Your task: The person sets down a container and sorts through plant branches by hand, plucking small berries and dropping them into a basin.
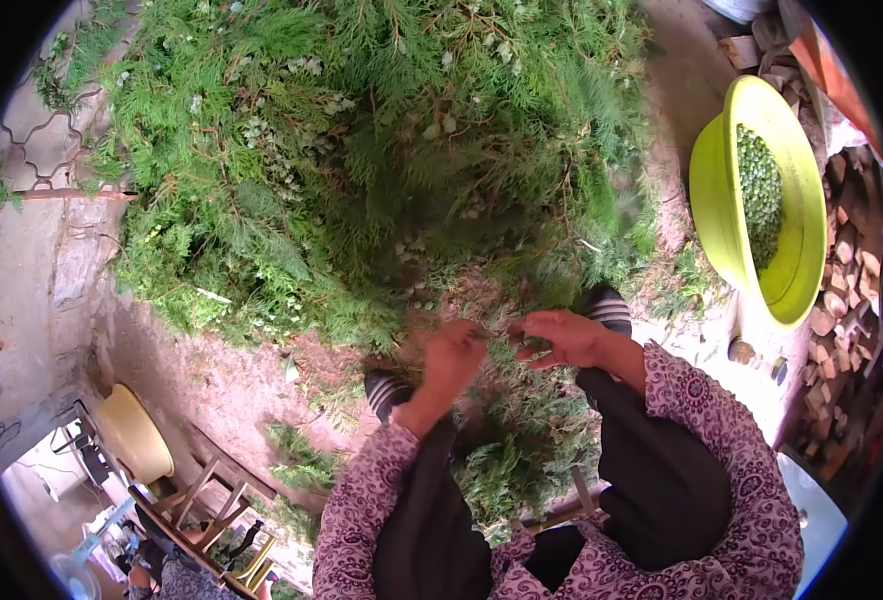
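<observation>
My left hand (452,358) is closed in front of me, slightly blurred. Something small and dark shows at its fingertips, too unclear to name. Just to its right, my right hand (562,338) has its fingers bent and apart, with nothing visible held in them. The two sets of fingertips point at each other with a small gap between. Ahead of both hands lies a large heap of green conifer branches (262,190) with small pale cones among the sprays. More cut sprigs (522,445) lie between my legs, below the hands.
A yellow-green basin (707,200) at the right, seen tilted, holds many small green cones (759,190). Stacked firewood (837,310) lines the far right. At lower left are a yellowish tub (132,435), a wooden stool (202,505) and part of another person (187,575).
</observation>
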### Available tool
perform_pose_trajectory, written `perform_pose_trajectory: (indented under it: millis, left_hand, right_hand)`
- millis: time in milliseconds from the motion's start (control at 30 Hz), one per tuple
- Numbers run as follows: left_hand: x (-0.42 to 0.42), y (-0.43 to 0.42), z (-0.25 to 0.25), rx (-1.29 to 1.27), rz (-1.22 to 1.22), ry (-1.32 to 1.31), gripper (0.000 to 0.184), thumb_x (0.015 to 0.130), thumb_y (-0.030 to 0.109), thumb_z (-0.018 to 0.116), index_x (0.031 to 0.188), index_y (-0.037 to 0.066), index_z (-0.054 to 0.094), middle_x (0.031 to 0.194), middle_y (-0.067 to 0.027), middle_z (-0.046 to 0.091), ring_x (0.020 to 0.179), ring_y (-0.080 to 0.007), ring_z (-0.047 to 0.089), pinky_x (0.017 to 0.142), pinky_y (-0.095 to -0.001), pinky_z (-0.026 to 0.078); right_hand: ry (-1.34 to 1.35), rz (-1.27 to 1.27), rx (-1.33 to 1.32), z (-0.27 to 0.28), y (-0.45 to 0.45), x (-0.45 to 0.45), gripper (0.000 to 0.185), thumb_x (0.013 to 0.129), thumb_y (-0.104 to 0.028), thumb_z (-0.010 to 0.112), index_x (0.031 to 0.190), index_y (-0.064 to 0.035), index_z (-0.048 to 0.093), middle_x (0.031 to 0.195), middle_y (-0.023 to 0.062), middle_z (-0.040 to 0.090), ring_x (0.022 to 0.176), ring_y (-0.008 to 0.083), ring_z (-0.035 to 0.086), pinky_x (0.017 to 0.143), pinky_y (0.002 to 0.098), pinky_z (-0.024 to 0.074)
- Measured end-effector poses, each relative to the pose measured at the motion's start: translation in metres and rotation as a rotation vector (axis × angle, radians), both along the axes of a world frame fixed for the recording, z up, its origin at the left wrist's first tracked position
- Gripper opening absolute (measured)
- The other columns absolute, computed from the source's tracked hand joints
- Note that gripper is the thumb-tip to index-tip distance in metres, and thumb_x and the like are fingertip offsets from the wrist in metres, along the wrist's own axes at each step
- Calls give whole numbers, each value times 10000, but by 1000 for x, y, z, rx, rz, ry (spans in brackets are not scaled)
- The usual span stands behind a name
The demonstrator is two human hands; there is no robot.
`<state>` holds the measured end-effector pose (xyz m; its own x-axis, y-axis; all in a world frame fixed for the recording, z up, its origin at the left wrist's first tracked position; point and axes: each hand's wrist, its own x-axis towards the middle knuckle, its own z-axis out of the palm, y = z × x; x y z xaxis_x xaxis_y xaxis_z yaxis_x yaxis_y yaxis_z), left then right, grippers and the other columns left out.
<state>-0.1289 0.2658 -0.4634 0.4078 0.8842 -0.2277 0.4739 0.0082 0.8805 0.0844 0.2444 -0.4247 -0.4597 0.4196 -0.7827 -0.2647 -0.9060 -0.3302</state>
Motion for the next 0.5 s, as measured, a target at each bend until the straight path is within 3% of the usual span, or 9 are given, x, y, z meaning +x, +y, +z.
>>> perform_pose_trajectory:
  millis: [67,200,267,300,367,500]
  left_hand:
    - [24,-17,34,-216,-85,-153,243,671,40,657,902,59,580,789,-51,570,655,-95,534,543,-225,434]
    - [19,-16,30,-89,-152,-146,292,660,58,672,931,53,565,855,-83,560,661,-150,539,563,-265,448]
    - [-14,-5,-11,215,-44,189,310,666,110,674,945,53,550,937,-134,539,687,-259,563,589,-347,468]
    - [-23,-1,-16,214,-45,192,310,666,110,674,945,53,550,937,-134,539,687,-259,563,589,-347,468]
    - [-36,4,-21,186,-33,459,291,682,162,655,932,56,550,915,-165,540,730,-351,556,619,-423,465]
    - [-40,6,-33,109,-56,547,262,695,172,627,923,64,555,899,-170,547,757,-365,557,623,-439,464]
  right_hand:
    - [39,-131,-124,-4,1,-5,237,827,-284,567,961,-89,551,826,45,590,773,168,582,697,313,498]
    - [13,-73,-223,-26,-15,1,195,838,-271,553,925,-96,560,824,40,591,737,171,577,638,325,491]
    - [16,123,-111,-31,-21,5,182,837,-268,554,880,-92,565,802,34,590,691,140,563,560,284,459]
    - [20,123,-111,-33,-21,3,182,837,-268,554,880,-92,565,802,34,590,691,140,563,560,284,459]
    - [-3,172,-126,-32,-21,-1,167,835,-259,556,839,-92,565,780,25,589,653,114,546,508,253,418]
    - [-65,204,-83,-22,-15,-6,173,831,-268,564,837,-95,563,772,17,589,648,107,549,510,239,417]
